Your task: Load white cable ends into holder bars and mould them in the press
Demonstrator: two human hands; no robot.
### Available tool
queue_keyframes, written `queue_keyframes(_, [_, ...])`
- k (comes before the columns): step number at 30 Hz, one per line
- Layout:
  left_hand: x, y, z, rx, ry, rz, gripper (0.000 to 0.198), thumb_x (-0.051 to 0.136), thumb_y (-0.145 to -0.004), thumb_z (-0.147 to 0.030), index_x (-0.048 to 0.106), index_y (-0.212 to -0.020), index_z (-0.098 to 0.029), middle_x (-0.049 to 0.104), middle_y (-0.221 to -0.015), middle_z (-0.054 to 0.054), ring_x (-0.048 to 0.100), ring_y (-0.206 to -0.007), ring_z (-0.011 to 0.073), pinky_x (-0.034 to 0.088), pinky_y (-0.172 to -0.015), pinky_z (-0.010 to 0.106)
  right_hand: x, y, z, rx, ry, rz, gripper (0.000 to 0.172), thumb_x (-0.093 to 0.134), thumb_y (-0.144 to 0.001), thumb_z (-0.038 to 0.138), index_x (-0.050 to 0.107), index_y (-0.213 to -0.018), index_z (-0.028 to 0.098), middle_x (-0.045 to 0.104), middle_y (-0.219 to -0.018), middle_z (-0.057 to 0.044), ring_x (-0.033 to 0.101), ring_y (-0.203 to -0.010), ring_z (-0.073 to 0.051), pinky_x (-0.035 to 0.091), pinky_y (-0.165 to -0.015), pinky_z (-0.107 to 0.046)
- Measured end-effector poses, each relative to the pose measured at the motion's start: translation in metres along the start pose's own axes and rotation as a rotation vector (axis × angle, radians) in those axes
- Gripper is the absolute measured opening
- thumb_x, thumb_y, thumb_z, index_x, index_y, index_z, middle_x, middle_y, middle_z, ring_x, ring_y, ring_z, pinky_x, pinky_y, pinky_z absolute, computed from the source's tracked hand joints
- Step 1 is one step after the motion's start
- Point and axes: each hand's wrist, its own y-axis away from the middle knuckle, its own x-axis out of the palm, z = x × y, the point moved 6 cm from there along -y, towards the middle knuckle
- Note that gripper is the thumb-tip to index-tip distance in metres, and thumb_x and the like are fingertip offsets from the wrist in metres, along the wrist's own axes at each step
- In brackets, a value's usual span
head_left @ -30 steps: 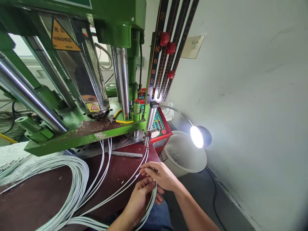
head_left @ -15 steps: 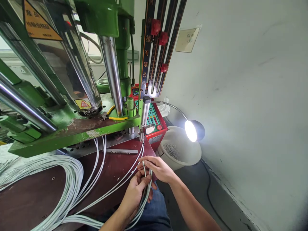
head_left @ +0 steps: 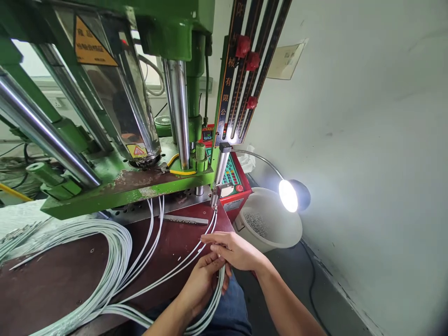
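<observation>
My left hand [head_left: 203, 280] is closed around a bundle of thin white cables [head_left: 217, 284] above my lap. The bundle loops down beneath the wrist and back to the table. My right hand [head_left: 238, 251] lies over the top of the bundle, its fingers bent against my left fingertips and closed on the cable ends, which they mostly hide. Just beyond, two white cables [head_left: 182, 264] run up to a small clamp on a metal post [head_left: 220, 172]. A large coil of white cable [head_left: 121, 247] rests on the dark red table [head_left: 52, 284] to the left.
A green press [head_left: 122, 193] with steel columns stands ahead, more cables running beneath its plate. A slotted metal bar [head_left: 185, 219] lies before it. On the right are a red control box [head_left: 235, 179], a lit gooseneck lamp [head_left: 289, 196], a white bucket [head_left: 280, 228] with small pieces, and a wall.
The view has shifted left, so everything sits further right. My right hand has closed in over the left fingertips, covering the cable end that showed between them before.
</observation>
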Motion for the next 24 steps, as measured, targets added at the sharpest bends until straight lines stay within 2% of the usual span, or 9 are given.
queue_keyframes(3, [-0.009,0.002,-0.001,0.008,-0.010,-0.015,0.030,0.074,-0.073,-0.040,0.065,-0.066,-0.013,0.063,-0.059,0.004,0.055,-0.046,0.0125,0.041,-0.043,0.024,0.003,-0.007,0.012,-0.117,0.086,0.082,0.034,0.048,-0.097,0.035,0.067,-0.125,0.028,0.072,-0.114,-0.002,0.069,-0.063,-0.012,0.052,-0.061,-0.022])
queue_keyframes(5, [-0.018,0.005,-0.002,0.011,-0.007,-0.030,0.029,0.073,-0.075,-0.041,0.064,-0.069,-0.013,0.063,-0.059,0.003,0.055,-0.047,0.0127,0.043,-0.045,0.025,0.005,-0.019,0.013,-0.105,0.121,0.149,0.033,0.047,-0.098,0.036,0.071,-0.117,0.025,0.076,-0.099,-0.001,0.070,-0.065,-0.013,0.051,-0.062,-0.022])
queue_keyframes(7, [-0.027,0.007,-0.003,0.032,0.017,-0.080,0.027,0.073,-0.076,-0.040,0.064,-0.078,-0.014,0.064,-0.061,0.002,0.054,-0.047,0.0113,0.043,-0.047,0.024,-0.002,-0.039,0.011,-0.058,0.210,0.047,0.033,0.045,-0.099,0.035,0.070,-0.116,0.022,0.075,-0.100,-0.001,0.070,-0.071,-0.013,0.052,-0.065,-0.022])
queue_keyframes(9, [-0.035,0.011,-0.007,0.066,0.033,-0.143,0.029,0.074,-0.075,-0.039,0.064,-0.088,-0.015,0.066,-0.065,0.001,0.054,-0.048,0.0105,0.043,-0.049,0.024,-0.012,-0.064,0.011,-0.041,0.415,-0.170,0.031,0.050,-0.097,0.033,0.068,-0.117,0.019,0.073,-0.109,-0.004,0.069,-0.091,-0.016,0.053,-0.080,-0.025])
queue_keyframes(11, [-0.040,0.015,-0.011,0.100,0.020,-0.196,0.033,0.074,-0.076,-0.039,0.062,-0.095,-0.016,0.068,-0.070,0.001,0.055,-0.049,0.0106,0.044,-0.050,0.025,-0.011,-0.090,0.009,-0.021,0.622,-0.288,0.032,0.058,-0.093,0.033,0.066,-0.119,0.015,0.069,-0.116,-0.009,0.062,-0.110,-0.022,0.049,-0.094,-0.032])
queue_keyframes(13, [-0.041,0.019,-0.015,0.126,-0.005,-0.237,0.035,0.072,-0.077,-0.039,0.061,-0.100,-0.016,0.069,-0.074,0.001,0.056,-0.049,0.0110,0.045,-0.050,0.026,-0.001,-0.113,0.004,-0.006,0.713,-0.278,0.036,0.065,-0.089,0.034,0.065,-0.118,0.012,0.066,-0.117,-0.012,0.057,-0.115,-0.026,0.046,-0.098,-0.037])
queue_keyframes(16, [-0.041,0.023,-0.018,0.147,-0.033,-0.262,0.036,0.070,-0.078,-0.039,0.059,-0.102,-0.016,0.068,-0.074,0.001,0.056,-0.049,0.0111,0.045,-0.051,0.027,0.016,-0.133,0.000,-0.002,0.791,-0.215,0.027,0.060,-0.092,0.029,0.065,-0.110,0.010,0.063,-0.114,-0.016,0.057,-0.112,-0.027,0.046,-0.097,-0.040])
queue_keyframes(20, [-0.041,0.021,-0.017,0.157,-0.051,-0.225,0.031,0.070,-0.077,-0.042,0.059,-0.090,-0.017,0.069,-0.074,0.001,0.055,-0.047,0.0103,0.044,-0.050,0.026,0.021,-0.123,0.001,0.014,0.864,-0.174,0.020,0.050,-0.096,0.023,0.063,-0.103,0.010,0.062,-0.111,-0.018,0.058,-0.108,-0.029,0.047,-0.092,-0.041])
queue_keyframes(24, [-0.040,0.017,-0.015,0.173,-0.067,-0.190,0.033,0.072,-0.074,-0.047,0.058,-0.080,-0.018,0.068,-0.068,0.000,0.053,-0.044,0.0100,0.041,-0.047,0.025,0.000,-0.082,-0.001,0.096,0.841,-0.210,0.020,0.050,-0.096,0.024,0.060,-0.107,0.011,0.067,-0.099,-0.014,0.064,-0.093,-0.025,0.049,-0.079,-0.034])
